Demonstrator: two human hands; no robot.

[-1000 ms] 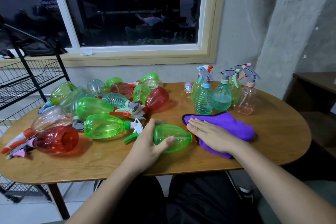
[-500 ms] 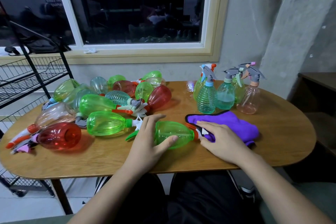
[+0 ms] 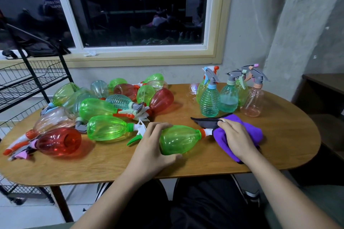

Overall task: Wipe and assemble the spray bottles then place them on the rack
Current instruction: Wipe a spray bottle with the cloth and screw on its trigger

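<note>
Green bottle (image 3: 181, 140), gripped by left hand (image 3: 151, 149), points toward right hand's (image 3: 236, 140) cloth (image 3: 254, 134).

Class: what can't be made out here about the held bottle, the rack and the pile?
Head view: green bottle, its nozzle hidden by purple cloth and right hand.
Head view: rack, cut off by the left edge.
Head view: rear bottles, overlapped by nearer ones; count unclear.

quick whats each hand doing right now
left hand: holds the lying translucent green plastic spray bottle
right hand: holds the purple cloth
</note>
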